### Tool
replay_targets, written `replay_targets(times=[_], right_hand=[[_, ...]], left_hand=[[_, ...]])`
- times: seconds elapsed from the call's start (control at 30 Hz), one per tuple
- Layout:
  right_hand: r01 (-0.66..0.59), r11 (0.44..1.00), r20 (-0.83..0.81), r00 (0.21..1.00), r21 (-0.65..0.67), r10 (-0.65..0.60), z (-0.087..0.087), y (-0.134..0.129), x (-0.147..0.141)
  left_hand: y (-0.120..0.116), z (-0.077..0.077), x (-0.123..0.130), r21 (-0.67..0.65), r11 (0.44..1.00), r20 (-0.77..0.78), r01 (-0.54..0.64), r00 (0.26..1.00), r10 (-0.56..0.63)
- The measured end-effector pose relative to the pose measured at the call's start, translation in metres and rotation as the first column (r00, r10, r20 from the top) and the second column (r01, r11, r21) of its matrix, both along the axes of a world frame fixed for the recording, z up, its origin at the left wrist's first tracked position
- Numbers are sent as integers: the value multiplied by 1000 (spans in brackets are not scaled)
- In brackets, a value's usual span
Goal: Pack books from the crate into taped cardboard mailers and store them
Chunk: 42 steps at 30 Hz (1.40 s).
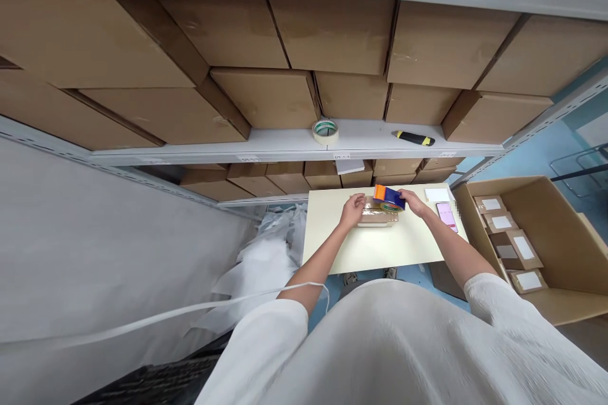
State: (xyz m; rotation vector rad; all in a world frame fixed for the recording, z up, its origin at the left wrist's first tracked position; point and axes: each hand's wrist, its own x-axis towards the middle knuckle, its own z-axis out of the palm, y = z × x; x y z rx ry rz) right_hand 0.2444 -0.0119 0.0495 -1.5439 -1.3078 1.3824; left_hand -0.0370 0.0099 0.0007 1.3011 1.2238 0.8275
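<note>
Tape dispenser [393, 197] held over a small carton [375, 218] on the desk [363, 255]

The blue-and-orange dispenser is gripped at one end by the right hand [412, 200], fingers closed. The left hand [353, 210] is rested at the carton's left end, fingers half curled; whether anything is pinched cannot be told. A phone [447, 218] is placed on the desk's right side.

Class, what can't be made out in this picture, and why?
All in the head view:
Small cardboard box: partly hidden by the tape dispenser and left hand.
Phone: screen text too small to read.
Shelf label: lettering too small.
Large open carton: cut off by the picture's right edge.
</note>
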Motion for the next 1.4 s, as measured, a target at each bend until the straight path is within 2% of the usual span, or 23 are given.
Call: replay_targets(times=[0.17, 0.33, 0.7, 1.0, 1.13, 1.4], right_hand=[[5, 1000, 15, 1000, 5, -5, 0, 2, -2], [8, 1000, 3, 1000, -22, -8, -4, 3, -7], [-22, 1000, 25, 999, -20, 23, -3, 1, -10], [-21, 999, -5, 1000, -46, 21, -9, -1, -11], [-35, 999, 8, 999, -24, 35, -9, 0, -12], [-48, 999, 3, 999, -7, 48, -13, -2, -9]], left_hand=[[17, 23, 11, -79, 996, 135, -37, 990, 48], [22, 31, 14, -167, 986, 146, -28, 988, 53], [17, 35, 12, -212, 975, 126, -64, 988, 92], [15, 29, 12, -244, 963, 129, -115, 980, 150], [20, 27, 15, -328, 927, 95, -182, 970, 224], [22, 26, 17, -441, 887, 183, -133, 955, 234]])
